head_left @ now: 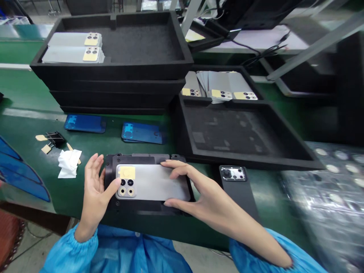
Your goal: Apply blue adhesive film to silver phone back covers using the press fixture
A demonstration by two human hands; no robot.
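Observation:
A silver-grey phone back cover lies in a black fixture on the green table in front of me. Its camera area, partly covered by a yellow sticker, faces left. My left hand is at the fixture's left end, its fingers along the side and its thumb touching the cover beside the camera rings. With my right hand I span the cover's right half, thumb on the near edge and fingers on the far edge. The cover's right end is partly hidden by that hand.
Stacked black trays at the back hold silver covers. Another tray sits right. Blue-filmed panels, a white tissue and a binder clip lie left. A camera-plate part and clear plastic trays are right.

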